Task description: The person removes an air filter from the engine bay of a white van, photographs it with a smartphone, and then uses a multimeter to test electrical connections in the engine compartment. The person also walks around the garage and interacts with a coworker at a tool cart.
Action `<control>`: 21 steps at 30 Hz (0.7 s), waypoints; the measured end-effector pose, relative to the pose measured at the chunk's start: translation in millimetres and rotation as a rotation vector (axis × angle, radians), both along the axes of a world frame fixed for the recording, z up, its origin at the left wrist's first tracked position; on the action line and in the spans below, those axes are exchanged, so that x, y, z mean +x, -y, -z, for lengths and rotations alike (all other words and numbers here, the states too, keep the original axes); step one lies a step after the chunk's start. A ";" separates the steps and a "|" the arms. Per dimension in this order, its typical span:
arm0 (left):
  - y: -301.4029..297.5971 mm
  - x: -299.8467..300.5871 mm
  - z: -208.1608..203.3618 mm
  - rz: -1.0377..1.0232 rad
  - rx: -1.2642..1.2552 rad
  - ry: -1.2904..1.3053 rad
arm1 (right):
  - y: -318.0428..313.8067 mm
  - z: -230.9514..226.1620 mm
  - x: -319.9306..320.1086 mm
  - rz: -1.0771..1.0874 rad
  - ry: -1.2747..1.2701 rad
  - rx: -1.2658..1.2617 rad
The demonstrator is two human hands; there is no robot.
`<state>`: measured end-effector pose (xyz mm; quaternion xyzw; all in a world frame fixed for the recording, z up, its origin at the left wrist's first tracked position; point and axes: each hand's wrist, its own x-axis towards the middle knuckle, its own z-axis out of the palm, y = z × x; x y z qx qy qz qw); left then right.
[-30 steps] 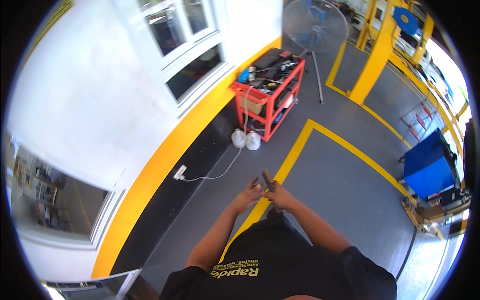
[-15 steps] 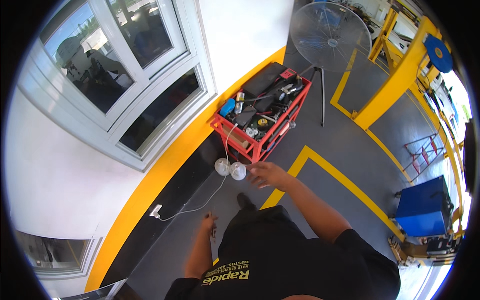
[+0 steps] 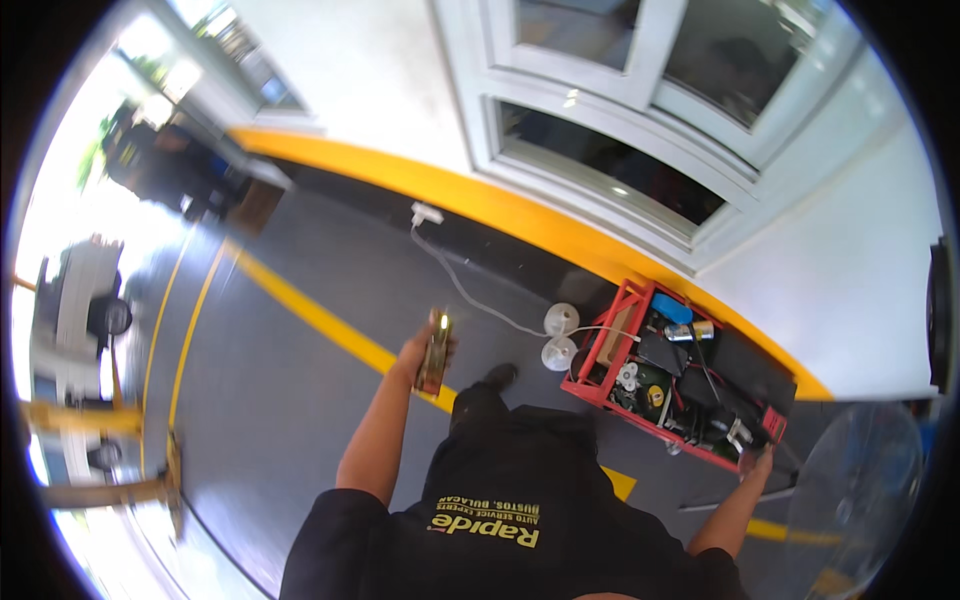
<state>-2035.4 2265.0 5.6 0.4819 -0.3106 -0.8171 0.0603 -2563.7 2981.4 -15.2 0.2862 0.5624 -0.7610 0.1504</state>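
Garage bay, grey floor (image 3: 270, 350), red tool cart (image 3: 580, 388) against the wall (image 3: 840, 250), probably to stay out of the way. Left hand (image 3: 412, 352) has its grip round a long slim thing (image 3: 435, 358), likely for security: shiny, goldish-green. Right hand (image 3: 758, 464) is at the cart's right end; can't tell if that grip's holding anything.

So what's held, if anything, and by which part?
Left hand: a long brownish object, around its middle. Right hand, by the red cart: cannot tell whether it's holding.
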 end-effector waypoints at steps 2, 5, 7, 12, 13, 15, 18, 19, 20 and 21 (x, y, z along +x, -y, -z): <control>-44.1 -2.6 -50.5 -0.234 -0.039 -0.294 | -7.7 13.6 -51.1 -0.400 0.110 -0.108; -118.6 -12.5 -107.9 -0.284 -0.268 -0.152 | 10.5 37.5 -97.1 -0.360 0.203 0.002; -164.1 -9.5 -131.3 -0.272 -0.339 -0.122 | 22.3 49.8 -116.2 -0.305 0.224 0.040; -239.4 8.9 -149.8 -0.289 -0.346 0.050 | 12.7 74.4 -131.3 -0.142 0.245 0.074; -250.3 13.1 -151.0 -0.259 -0.391 0.162 | 6.2 77.8 -130.2 -0.104 0.247 0.085; -270.9 20.2 -154.1 -0.201 -0.461 0.384 | -6.2 79.8 -131.7 -0.037 0.246 0.111; -293.2 26.0 -164.8 -0.167 -0.646 0.553 | -13.9 74.4 -139.6 0.063 0.216 0.148; -298.2 27.0 -169.6 -0.184 -0.713 0.571 | -12.7 70.6 -143.8 0.101 0.199 0.163; -301.7 28.4 -175.2 -0.205 -0.796 0.599 | -11.5 63.9 -148.7 0.148 0.188 0.176; -304.0 30.6 -181.2 -0.219 -0.874 0.642 | -10.4 57.5 -151.1 0.204 0.177 0.186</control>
